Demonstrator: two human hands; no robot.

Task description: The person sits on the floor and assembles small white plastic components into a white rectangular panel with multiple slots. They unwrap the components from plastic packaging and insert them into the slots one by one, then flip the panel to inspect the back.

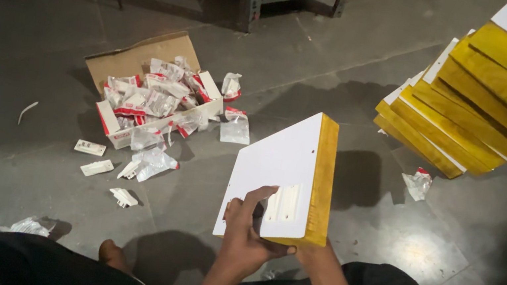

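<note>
A white, yellow-edged board (286, 167) is pinched by the left hand (246, 235); right grip hidden, state unclear; at ten o'clock, a carton (138, 61) holds packets (153, 97).

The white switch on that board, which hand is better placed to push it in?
Probably the left hand: its fingers already rest beside the white switch on the board. The right hand grips the bottom edge underneath.
</note>
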